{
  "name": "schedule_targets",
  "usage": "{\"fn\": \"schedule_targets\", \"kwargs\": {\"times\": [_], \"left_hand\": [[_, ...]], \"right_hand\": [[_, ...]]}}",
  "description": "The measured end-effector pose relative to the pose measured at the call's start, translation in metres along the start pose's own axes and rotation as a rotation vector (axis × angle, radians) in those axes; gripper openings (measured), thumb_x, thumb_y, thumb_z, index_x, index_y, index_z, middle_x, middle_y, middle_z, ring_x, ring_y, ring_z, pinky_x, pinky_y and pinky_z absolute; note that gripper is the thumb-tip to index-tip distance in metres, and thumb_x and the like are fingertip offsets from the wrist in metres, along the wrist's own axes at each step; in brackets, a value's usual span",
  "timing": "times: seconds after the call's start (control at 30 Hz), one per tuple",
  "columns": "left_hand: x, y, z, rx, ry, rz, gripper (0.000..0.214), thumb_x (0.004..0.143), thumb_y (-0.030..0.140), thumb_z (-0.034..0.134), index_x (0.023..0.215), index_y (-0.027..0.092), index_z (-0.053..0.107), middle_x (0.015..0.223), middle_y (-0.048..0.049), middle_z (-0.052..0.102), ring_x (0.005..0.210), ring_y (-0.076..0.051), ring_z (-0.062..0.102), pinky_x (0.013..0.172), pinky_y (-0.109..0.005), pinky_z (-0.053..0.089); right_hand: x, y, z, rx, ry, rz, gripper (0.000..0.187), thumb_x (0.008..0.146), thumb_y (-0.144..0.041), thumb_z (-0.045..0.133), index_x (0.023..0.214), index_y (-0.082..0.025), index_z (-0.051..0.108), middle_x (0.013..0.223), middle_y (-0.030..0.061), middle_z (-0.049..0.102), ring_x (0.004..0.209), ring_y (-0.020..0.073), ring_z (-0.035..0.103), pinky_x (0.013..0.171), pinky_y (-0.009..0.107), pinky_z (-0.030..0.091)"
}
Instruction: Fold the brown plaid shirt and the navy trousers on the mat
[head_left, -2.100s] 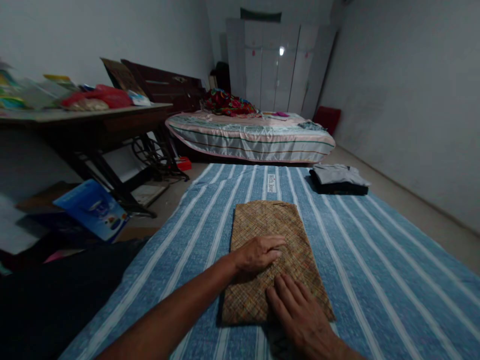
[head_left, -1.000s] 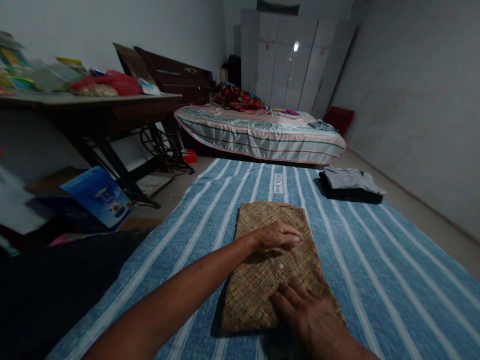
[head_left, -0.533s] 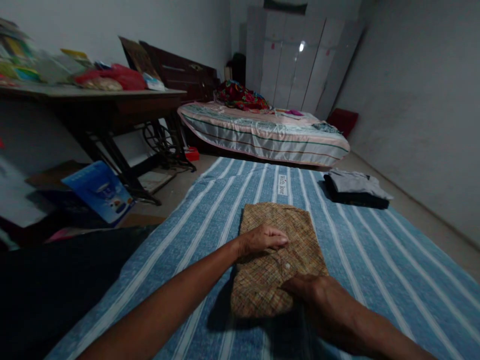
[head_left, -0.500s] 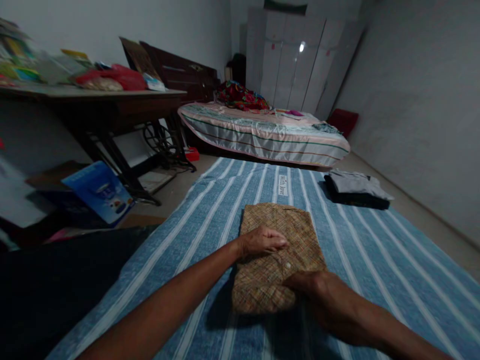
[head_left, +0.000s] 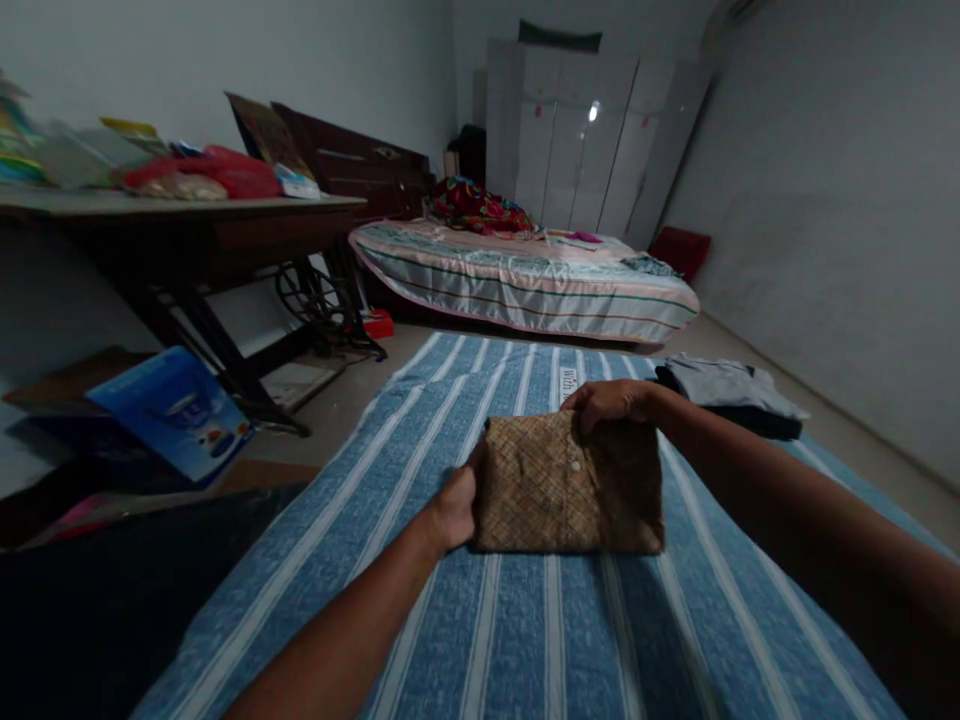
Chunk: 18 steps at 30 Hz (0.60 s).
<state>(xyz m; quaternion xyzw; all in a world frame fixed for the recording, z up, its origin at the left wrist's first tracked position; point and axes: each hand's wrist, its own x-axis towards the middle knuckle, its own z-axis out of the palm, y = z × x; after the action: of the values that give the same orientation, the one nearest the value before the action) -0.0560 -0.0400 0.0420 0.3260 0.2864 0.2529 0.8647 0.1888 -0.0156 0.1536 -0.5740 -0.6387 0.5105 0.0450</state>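
Observation:
A brown checked shirt (head_left: pixel 540 490), folded into a compact rectangle with a white button showing, lies on the blue-and-white striped bedspread (head_left: pixel 420 620). My left hand (head_left: pixel 454 508) grips its left edge, the fingers partly hidden behind the cloth. At the far edge, right of centre, my right hand (head_left: pixel 609 402) is closed on the fold. To the right, beyond my right forearm, rests a stack of folded grey and black clothes (head_left: pixel 739 390).
A second bed (head_left: pixel 525 285) with a pale striped cover stands ahead, in front of a white wardrobe (head_left: pixel 577 140). On the left is a sewing-machine table (head_left: pixel 300 208) loaded with bags, with a blue box (head_left: pixel 176 415) below it.
The shirt's near part has been folded over, making it shorter and wider. My left hand moved from its middle to the left edge; my right hand went from the near side to the far edge.

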Motion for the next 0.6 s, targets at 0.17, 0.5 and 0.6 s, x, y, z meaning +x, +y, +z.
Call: {"fn": "schedule_targets", "kwargs": {"times": [0.17,0.5,0.6], "left_hand": [[0.002,0.005,-0.004,0.026,0.146,0.014,0.047,0.066,0.049,0.074,0.096,0.014,0.067,0.092,-0.0120,0.073,0.097,-0.028,0.066,0.086,-0.038,0.052],[0.009,0.008,0.011,0.149,0.301,-0.016,0.014,0.068,0.022,0.066,0.078,0.012,0.066,0.074,-0.0122,0.072,0.074,-0.027,0.070,0.071,-0.039,0.056],[0.012,0.012,0.013,0.244,0.413,0.030,0.007,0.069,0.019,0.063,0.072,0.012,0.064,0.066,-0.0089,0.070,0.066,-0.023,0.069,0.066,-0.035,0.055]], "right_hand": [[0.042,0.034,0.003,-0.127,0.190,0.060,0.020,0.055,-0.017,0.065,0.074,-0.018,0.072,0.063,-0.0008,0.063,0.061,0.0142,0.055,0.055,0.021,0.043],[0.017,0.052,-0.016,-0.179,0.249,0.090,0.014,0.057,-0.025,0.074,0.067,-0.015,0.071,0.060,0.0002,0.061,0.058,0.0127,0.052,0.053,0.022,0.038],[0.024,0.068,-0.013,-0.146,0.363,0.105,0.013,0.057,-0.024,0.075,0.061,-0.013,0.068,0.056,0.0000,0.058,0.057,0.0113,0.049,0.051,0.021,0.035]]}}
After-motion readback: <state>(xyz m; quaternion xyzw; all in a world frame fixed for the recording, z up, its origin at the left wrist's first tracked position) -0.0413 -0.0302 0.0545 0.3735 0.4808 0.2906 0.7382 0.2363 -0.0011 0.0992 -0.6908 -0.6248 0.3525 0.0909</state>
